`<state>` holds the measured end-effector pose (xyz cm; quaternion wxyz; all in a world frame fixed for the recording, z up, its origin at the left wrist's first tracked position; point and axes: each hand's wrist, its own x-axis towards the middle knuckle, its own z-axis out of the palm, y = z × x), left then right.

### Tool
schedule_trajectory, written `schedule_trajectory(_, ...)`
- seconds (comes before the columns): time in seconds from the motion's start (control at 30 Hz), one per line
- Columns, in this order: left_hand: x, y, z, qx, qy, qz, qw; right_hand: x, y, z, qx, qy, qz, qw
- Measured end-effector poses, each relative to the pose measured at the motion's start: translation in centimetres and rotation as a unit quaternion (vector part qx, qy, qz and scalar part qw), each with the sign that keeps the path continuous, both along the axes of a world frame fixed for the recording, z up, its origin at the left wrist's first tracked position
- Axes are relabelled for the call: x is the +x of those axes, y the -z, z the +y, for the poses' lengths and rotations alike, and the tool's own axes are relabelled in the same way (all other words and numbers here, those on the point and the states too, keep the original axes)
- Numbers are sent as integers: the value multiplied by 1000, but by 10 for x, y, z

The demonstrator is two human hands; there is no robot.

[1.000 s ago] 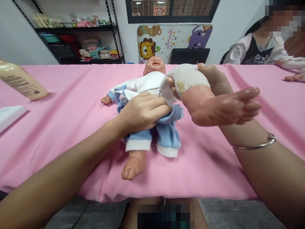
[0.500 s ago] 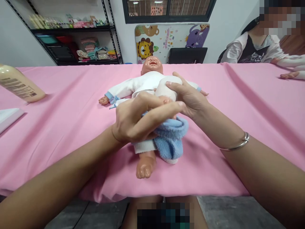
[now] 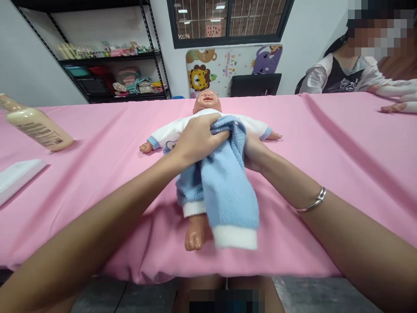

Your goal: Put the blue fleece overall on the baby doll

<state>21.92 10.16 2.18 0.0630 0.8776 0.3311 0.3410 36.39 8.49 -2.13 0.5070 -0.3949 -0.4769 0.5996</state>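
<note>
A baby doll (image 3: 207,101) in a white top lies on its back, head toward the far side. Light blue fleece trousers (image 3: 230,187) with white cuffs cover its lower body. One bare foot (image 3: 194,234) sticks out of the cuff on the left; the other trouser leg hangs forward, and no foot shows at its cuff. My left hand (image 3: 202,137) is closed on the trousers near the waist, over the doll's belly. My right hand (image 3: 256,151) is against the right side of the bunched fabric, its fingers hidden behind it.
A cream pump bottle (image 3: 41,128) and a white flat pack (image 3: 21,176) lie on the pink tablecloth (image 3: 309,174) at left. A person (image 3: 345,74) sits at the far right, an arm on the table. Shelves (image 3: 107,58) and a black monitor (image 3: 256,84) stand behind.
The bunched blue trouser leg has been drawn up and now hangs unfolded, covering the doll's raised leg. My left hand has moved up toward the belly. The view has tilted up slightly.
</note>
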Motion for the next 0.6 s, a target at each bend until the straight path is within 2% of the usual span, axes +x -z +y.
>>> schedule_trajectory(0.07,8,5,20,6,-30,1,1000,6,4,3,-15,14,21,1000)
schedule_trajectory(0.13,15,11,33,-2,-56,9,998,16,7,6,-15,7,-12,1000)
schedule_trajectory(0.23,20,16,39,-28,-83,32,996,34,12,9,2,-61,-100,993)
schedule_trajectory(0.3,21,18,37,-40,-103,51,993,42,14,12,14,-66,-136,988)
schedule_trajectory(0.4,19,20,32,-48,-117,75,989,42,16,17,73,35,-178,981)
schedule_trajectory(0.5,16,21,33,-46,-98,84,991,31,14,18,150,153,-213,953)
schedule_trajectory(0.53,16,22,33,-45,-90,87,991,27,14,17,143,184,-207,950)
schedule_trajectory(0.6,15,23,34,-44,-83,101,990,20,13,14,72,217,-168,959)
